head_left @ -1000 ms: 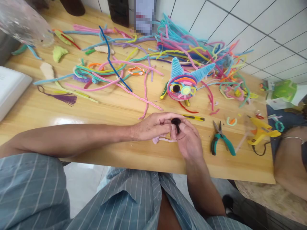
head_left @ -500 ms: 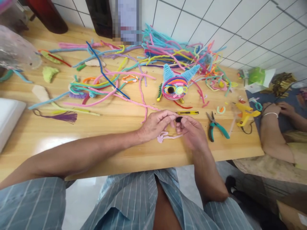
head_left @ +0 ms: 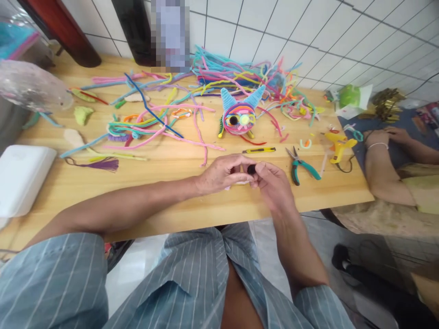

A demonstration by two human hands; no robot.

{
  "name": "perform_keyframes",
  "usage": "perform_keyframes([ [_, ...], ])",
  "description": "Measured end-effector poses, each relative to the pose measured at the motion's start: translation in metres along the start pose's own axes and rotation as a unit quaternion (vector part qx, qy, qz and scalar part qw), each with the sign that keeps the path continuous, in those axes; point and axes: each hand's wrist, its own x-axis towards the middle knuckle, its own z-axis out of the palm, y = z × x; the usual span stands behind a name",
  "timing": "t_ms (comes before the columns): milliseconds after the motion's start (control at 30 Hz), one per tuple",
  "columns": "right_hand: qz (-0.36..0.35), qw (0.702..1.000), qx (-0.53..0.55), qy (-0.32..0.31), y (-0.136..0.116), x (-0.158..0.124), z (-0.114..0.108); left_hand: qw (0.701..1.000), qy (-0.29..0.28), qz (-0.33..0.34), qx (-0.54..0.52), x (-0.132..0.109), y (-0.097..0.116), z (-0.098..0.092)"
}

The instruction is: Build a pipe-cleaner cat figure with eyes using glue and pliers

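Left of the pliers (head_left: pixel 302 168), a black piece (head_left: pixel 251 169) in the right hand (head_left: pixel 273 183), close by the left hand (head_left: pixel 221 174)

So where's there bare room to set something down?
On the pale wooden table, a bare patch lies between the white rounded box, the purple thread tassel and the left forearm. Another lies right of the right hand, between the teal-handled metal pliers and the table's front edge. Multicoloured fuzzy stems crowd the back, along the white tiled wall.
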Motion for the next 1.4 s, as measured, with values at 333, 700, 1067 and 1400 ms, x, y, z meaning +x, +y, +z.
perform_keyframes([
  [333, -0.037, 0.998, 0.002, -0.044, -0.001, 0.003, -0.014, 0.997, -0.011, 0.016, 0.069, 0.007, 0.016, 0.003],
  [700, -0.031, 0.994, 0.034, -0.100, 0.006, 0.005, -0.031, 0.992, 0.019, -0.010, 0.124, 0.006, 0.020, 0.014],
  [1067, -0.017, 0.997, 0.030, -0.072, 0.007, 0.008, -0.037, 0.981, 0.030, 0.094, 0.167, 0.008, 0.005, 0.023],
  [1400, -0.035, 0.997, 0.036, -0.052, 0.008, 0.005, -0.032, 0.988, 0.064, 0.052, 0.132, 0.006, 0.002, 0.029],
])
